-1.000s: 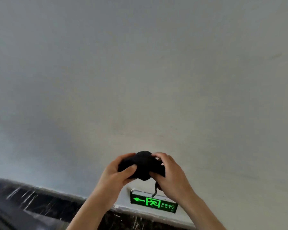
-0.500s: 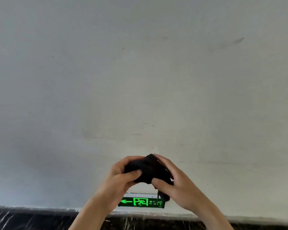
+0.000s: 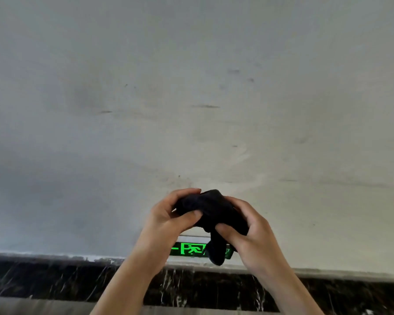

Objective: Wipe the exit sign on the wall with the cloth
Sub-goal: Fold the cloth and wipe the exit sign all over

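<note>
A dark bunched cloth (image 3: 208, 208) is held between both hands in front of the wall. My left hand (image 3: 168, 220) grips its left side with the thumb across the front. My right hand (image 3: 248, 233) grips its right side, and a tail of cloth hangs down below it. The green lit exit sign (image 3: 190, 249) sits low on the wall just above the skirting, behind and below the hands. The hanging cloth tail and my right hand cover the sign's right part. The cloth is not touching the sign.
A pale scuffed wall (image 3: 191, 98) fills most of the view. A dark marble skirting band (image 3: 55, 280) runs along its bottom, with a grey floor strip (image 3: 32, 308) below it.
The view has tilted down, so the skirting and floor show more. Both hands have kept hold of the cloth and worked it between the fingers; its tail now hangs over the sign.
</note>
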